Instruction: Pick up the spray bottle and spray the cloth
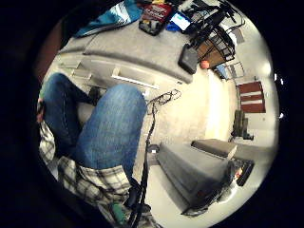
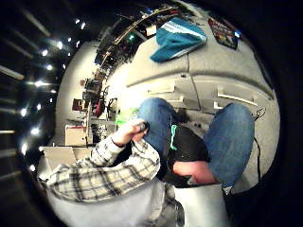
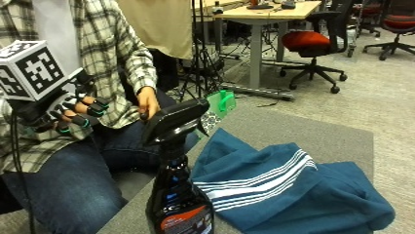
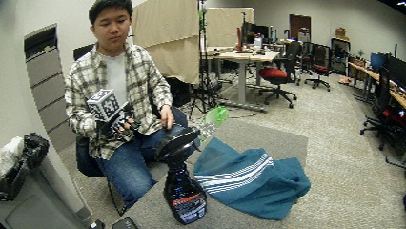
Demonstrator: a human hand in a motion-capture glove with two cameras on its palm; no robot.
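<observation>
The spray bottle (image 3: 178,195) stands upright on the grey table (image 3: 292,134) at its near edge. It is dark, with a black trigger head and a red and black label. Beside it lies the blue cloth (image 3: 285,190) with white stripes, crumpled. My gloved right hand (image 3: 71,112) is raised in front of the person's chest, away from the table. Its fingers curl loosely and hold nothing. The bare left hand (image 3: 148,102) rests by the thigh at the table's far edge. The palm views show the cloth (image 2: 177,38) and the bottle's label (image 1: 154,12) from a distance.
A green-topped clear object (image 3: 219,106) lies at the table's far edge, behind the bottle's head. The seated person's jeans-clad knees (image 1: 114,128) are close to the table. A red office chair (image 3: 311,41) and a desk (image 3: 266,12) stand behind. A phone (image 4: 130,223) lies at the front corner.
</observation>
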